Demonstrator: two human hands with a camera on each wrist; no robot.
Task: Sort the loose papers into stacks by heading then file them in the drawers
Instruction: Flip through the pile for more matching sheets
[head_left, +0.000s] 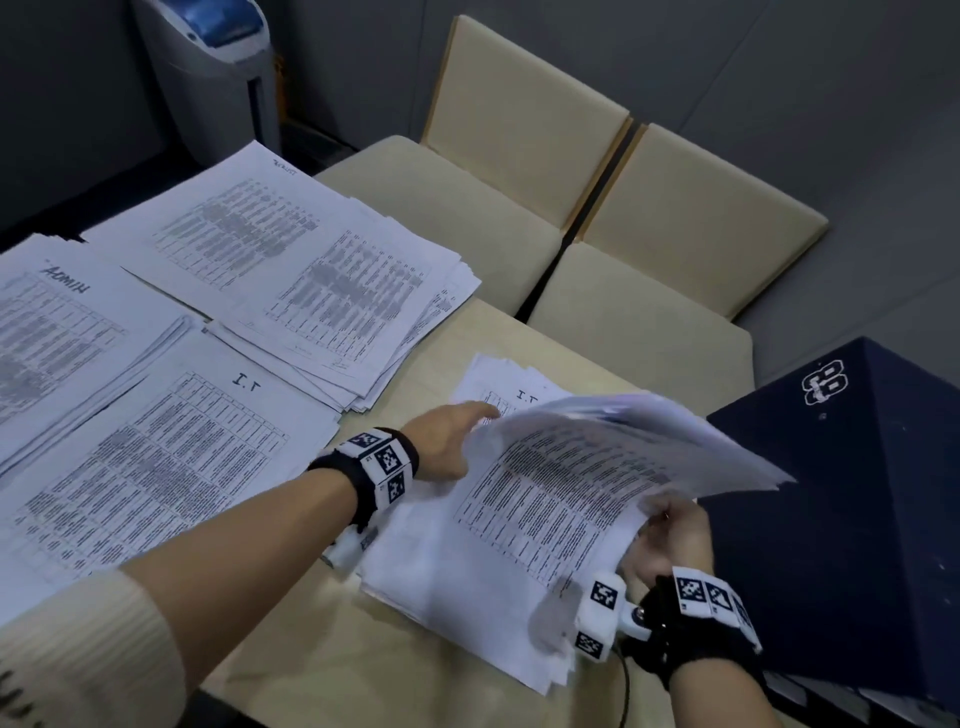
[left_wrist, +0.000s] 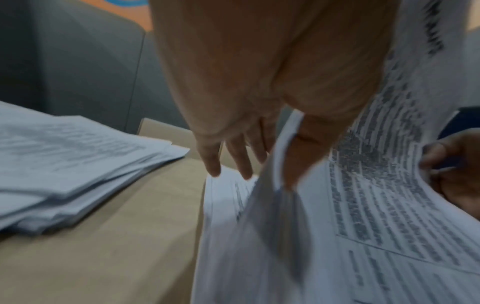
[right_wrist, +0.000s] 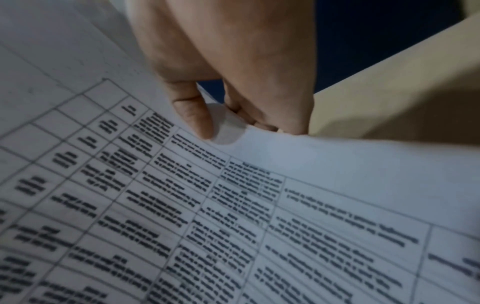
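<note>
A loose pile of printed papers (head_left: 441, 582) lies at the table's front right. My right hand (head_left: 667, 522) pinches the near right edge of the pile's upper sheets (head_left: 582, 467) and holds them curled up, thumb on the printed side (right_wrist: 233, 205). My left hand (head_left: 467, 428) reaches under that raised bundle with straight fingers (left_wrist: 215, 164) touching the sheet headed "I.T" (head_left: 524, 392) below. Sorted stacks lie to the left: one headed "ADMIN" (head_left: 57, 332), one headed "I.T" (head_left: 171, 457), and a fanned stack (head_left: 311, 270) behind them whose heading I cannot read.
A dark blue box-like cabinet (head_left: 857, 519) stands right against the table's right side, close to my right hand. Two beige chairs (head_left: 649, 218) stand beyond the table (head_left: 322, 649). A grey and blue machine (head_left: 218, 67) is at the far left.
</note>
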